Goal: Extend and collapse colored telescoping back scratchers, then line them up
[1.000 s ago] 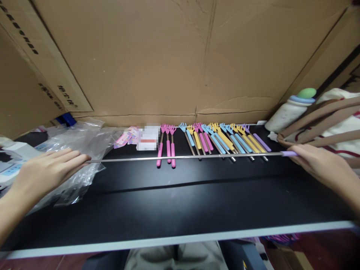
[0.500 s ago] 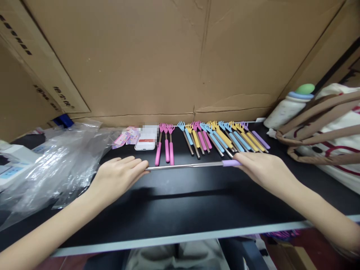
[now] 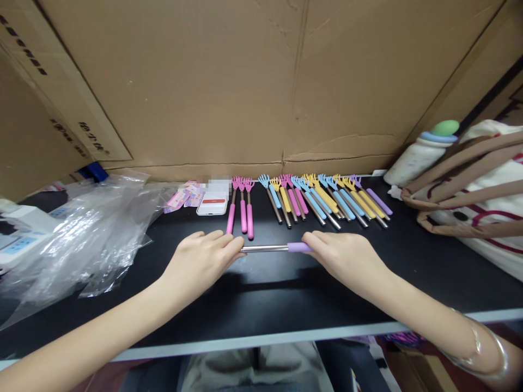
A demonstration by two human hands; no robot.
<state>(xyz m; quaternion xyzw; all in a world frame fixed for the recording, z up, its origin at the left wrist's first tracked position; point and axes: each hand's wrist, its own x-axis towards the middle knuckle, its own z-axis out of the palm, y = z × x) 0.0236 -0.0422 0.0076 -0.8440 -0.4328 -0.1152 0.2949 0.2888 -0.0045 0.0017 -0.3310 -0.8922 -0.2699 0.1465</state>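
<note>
Between my two hands, above the black table, a telescopic back scratcher [image 3: 265, 248] with a purple grip is held level. My left hand [image 3: 208, 258] is closed on its metal end, hiding whatever lies at that tip. The purple grip is pinched by my right hand [image 3: 341, 253], which covers its far end. Just behind my left hand lie 3 pink back scratchers [image 3: 243, 209], claws away from me. Farther right, a row of back scratchers [image 3: 318, 201] in blue, yellow, pink and purple lies on the table, their grips and metal rods side by side.
Clear plastic bags [image 3: 93, 239] spread over the left side, near a white device [image 3: 24, 234]. A phone [image 3: 212, 204] and printed cards [image 3: 183, 196] lie at the back. At right stand a bottle [image 3: 420, 158] and a cloth bag [image 3: 482, 190]. Cardboard [image 3: 204, 81] walls the rear.
My hands have moved toward each other, and the rod between them has become shorter as it slid together. The purple grip has shifted left with my right hand.
</note>
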